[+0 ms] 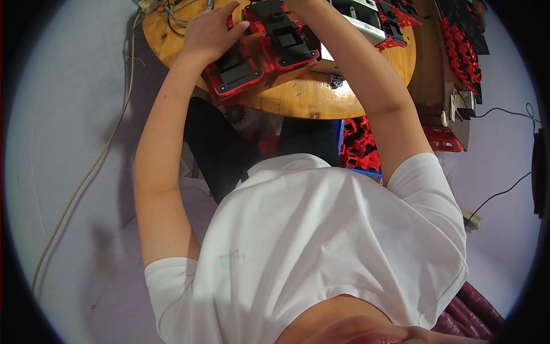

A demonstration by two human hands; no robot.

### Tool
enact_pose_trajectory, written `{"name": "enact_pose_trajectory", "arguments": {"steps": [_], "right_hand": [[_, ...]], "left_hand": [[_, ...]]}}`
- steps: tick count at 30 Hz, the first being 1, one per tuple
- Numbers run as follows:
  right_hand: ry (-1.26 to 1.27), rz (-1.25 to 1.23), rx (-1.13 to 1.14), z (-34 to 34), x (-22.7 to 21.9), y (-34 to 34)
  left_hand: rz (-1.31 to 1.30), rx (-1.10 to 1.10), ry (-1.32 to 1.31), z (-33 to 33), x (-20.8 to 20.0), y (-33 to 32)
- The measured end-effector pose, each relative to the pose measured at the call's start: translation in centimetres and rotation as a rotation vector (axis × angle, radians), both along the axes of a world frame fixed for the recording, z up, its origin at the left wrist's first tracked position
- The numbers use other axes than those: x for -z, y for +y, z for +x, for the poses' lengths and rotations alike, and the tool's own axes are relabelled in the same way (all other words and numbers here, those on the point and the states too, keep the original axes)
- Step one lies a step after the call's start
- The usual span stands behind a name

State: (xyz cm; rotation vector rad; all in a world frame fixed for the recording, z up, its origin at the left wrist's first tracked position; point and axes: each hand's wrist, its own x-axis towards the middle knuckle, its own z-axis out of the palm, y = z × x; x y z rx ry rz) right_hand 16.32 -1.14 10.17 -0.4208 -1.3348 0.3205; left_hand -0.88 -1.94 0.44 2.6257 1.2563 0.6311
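Observation:
Two red and black plastic housings lie side by side at the near edge of a round wooden table [309, 97]. Over the left housing [234, 75] is my left hand [211, 33], its thumb stretched away from the fingers and resting at the housing's far part. The right housing [285, 43] has a dark square recess and a raised black block at its far end. My right hand [295, 3] reaches to the far end of that housing; the upper picture edge cuts off its fingers, so its grip is hidden.
A silver metal fixture [366, 27] stands right of my right forearm, beside more red and black parts [394, 26]. A small pile of metal pieces [336, 81] lies near the table edge. Below sits a blue crate [366, 172] of red parts. Cables [175, 18] run at the far left.

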Motion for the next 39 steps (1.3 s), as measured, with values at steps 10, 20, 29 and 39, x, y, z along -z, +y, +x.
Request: {"name": "enact_pose_trajectory", "arguments": {"steps": [10,20,29,39], "right_hand": [[-0.09,-0.279,0.345,11.0,0.5,-12.8],[-0.021,-0.311,0.366,11.6,2.8,-13.6],[0.005,-0.322,0.176,7.8,-2.5,-10.7],[-0.232,-0.45,0.372,8.3,-1.2,-12.6]], "left_hand": [[0.013,0.078,-0.007,-0.3,-0.1,0.0],[-0.051,0.052,0.064,-0.4,-0.6,0.0],[0.135,-0.269,0.003,-0.2,1.0,-0.5],[-0.124,-0.249,-0.003,-0.3,-0.4,-1.0]]}}
